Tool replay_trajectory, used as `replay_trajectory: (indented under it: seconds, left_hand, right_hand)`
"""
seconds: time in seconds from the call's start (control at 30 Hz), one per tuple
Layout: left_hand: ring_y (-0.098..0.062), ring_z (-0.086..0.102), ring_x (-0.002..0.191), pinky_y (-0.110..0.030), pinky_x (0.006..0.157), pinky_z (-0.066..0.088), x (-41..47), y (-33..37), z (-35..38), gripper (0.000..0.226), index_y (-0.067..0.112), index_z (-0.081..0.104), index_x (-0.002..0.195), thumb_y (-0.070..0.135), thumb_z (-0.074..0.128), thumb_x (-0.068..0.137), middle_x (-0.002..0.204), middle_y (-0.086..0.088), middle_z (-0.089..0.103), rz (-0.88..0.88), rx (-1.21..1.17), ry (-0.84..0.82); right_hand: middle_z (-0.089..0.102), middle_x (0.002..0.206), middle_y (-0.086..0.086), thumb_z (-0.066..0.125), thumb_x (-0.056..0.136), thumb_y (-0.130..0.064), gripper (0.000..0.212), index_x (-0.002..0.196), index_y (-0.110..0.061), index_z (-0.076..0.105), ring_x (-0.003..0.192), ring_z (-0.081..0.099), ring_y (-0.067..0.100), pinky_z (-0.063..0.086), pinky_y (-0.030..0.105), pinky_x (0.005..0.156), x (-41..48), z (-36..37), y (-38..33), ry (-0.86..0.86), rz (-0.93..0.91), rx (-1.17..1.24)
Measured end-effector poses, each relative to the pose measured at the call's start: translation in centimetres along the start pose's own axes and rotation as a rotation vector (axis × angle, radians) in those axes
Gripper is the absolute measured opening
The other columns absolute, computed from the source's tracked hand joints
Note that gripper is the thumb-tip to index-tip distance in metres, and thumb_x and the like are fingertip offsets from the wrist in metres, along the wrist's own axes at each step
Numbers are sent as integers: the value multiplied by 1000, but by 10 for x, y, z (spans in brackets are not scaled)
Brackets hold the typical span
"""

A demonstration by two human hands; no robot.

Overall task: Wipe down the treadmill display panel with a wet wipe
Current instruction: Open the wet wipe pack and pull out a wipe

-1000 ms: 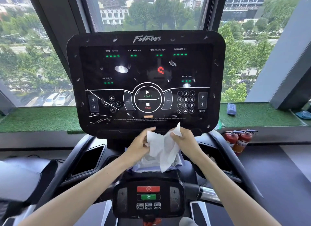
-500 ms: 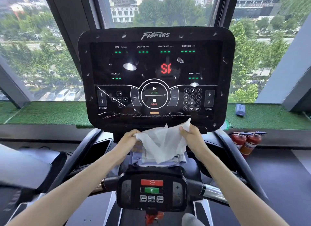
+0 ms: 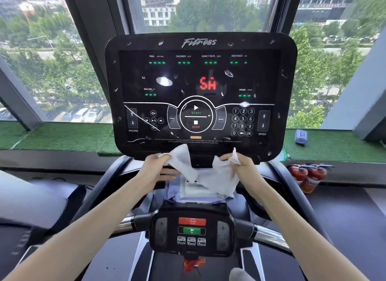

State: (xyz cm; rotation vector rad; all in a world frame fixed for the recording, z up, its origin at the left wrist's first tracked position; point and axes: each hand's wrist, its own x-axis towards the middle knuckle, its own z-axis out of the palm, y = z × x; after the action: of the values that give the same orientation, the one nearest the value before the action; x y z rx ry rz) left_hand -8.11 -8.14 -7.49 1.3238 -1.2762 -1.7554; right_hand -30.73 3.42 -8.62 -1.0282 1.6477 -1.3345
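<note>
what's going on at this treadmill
A person holds a wet wipe spread between the left hand and right hand, just below the treadmill's display panel. The panel is speckled with pale marks and looks not yet wiped. A wipe pack lies under the hands.

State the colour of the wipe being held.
White; the wipe shows best in the head view.

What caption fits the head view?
Left hand and right hand hold a wet wipe by the display panel's lower edge.
</note>
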Motion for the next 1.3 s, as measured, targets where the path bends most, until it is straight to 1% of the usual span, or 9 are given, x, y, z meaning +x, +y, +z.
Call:
replay_trajectory:
  seconds: [0.13, 0.23, 0.33, 0.6, 0.73, 0.87, 0.97, 1.17, 1.3]
  left_hand:
    - [-26, 70, 71, -34, 62, 59, -2, 0, 0, 11, -2, 55, 95, -2, 60, 85, 89, -18, 64, 46, -93, -24]
    - [-21, 67, 68, -29, 55, 57, -2, -2, -8, 18, 2, 52, 88, -15, 52, 83, 90, -16, 59, 43, -214, -37]
    - [-27, 61, 85, -36, 60, 60, -10, -6, 1, 43, 9, 54, 105, -24, 46, 79, 104, -13, 51, 50, -98, -124]
    - [-17, 67, 89, -23, 70, 54, -19, -13, 11, 36, 6, 72, 87, -22, 50, 81, 106, -11, 66, 322, 177, -190]
    - [-17, 57, 104, -27, 84, 47, -17, -22, 36, 49, 5, 70, 105, -25, 49, 71, 111, -4, 61, 679, 627, -333]
    - [-18, 40, 123, -17, 101, 30, -1, -44, 60, 59, 4, 54, 127, -21, 43, 74, 129, -7, 44, 726, 1004, -515]
    - [-13, 43, 107, -18, 79, 37, 6, -44, 62, 60, 9, 48, 128, -19, 38, 76, 128, 2, 38, 675, 1146, -548]
    - [-27, 56, 91, -41, 70, 43, 15, -35, 41, 49, 13, 52, 118, -9, 40, 77, 115, -2, 52, 745, 1531, -601]
    - [-18, 52, 110, -25, 77, 35, 22, -40, 19, 45, 16, 56, 120, -1, 53, 78, 119, 3, 56, 803, 1586, -601]
  right_hand:
    - [59, 69, 2, 62, 78, -17, 12, 70, -10, 66, 66, 53, 16, 41, 25, 59, -1, -1, -2, 5, 122, -69]
    - [45, 53, -6, 74, 71, -34, 37, 60, -16, 44, 51, 39, 12, 30, 26, 52, 1, -9, 6, -51, 90, -451]
    - [58, 58, -8, 70, 65, -37, 25, 62, -19, 54, 59, 56, 13, 43, 25, 54, 4, 4, 10, -221, 63, -876]
    - [56, 127, -3, 59, 86, -38, 51, 134, -34, 45, 112, 55, 21, 42, 30, 77, 10, 27, 14, -254, -11, -1042]
    - [64, 107, 8, 58, 84, -26, 31, 111, -10, 58, 100, 60, 28, 47, 33, 74, 14, 27, 18, -230, 60, -956]
    - [61, 75, 6, 48, 80, -4, 13, 74, -10, 58, 67, 54, 18, 44, 31, 59, 14, 25, 21, -221, 60, -719]
    - [51, 58, -4, 47, 78, 2, 32, 56, -22, 48, 55, 46, 11, 34, 21, 50, 9, 26, 20, -207, 41, -646]
    - [68, 103, 3, 63, 78, -17, 42, 118, -30, 60, 87, 65, 17, 51, 30, 77, 10, 30, 26, -214, 90, -716]
    - [60, 121, 1, 63, 81, -36, 54, 132, -33, 46, 109, 57, 22, 46, 32, 83, 12, 38, 25, -201, -27, -1162]
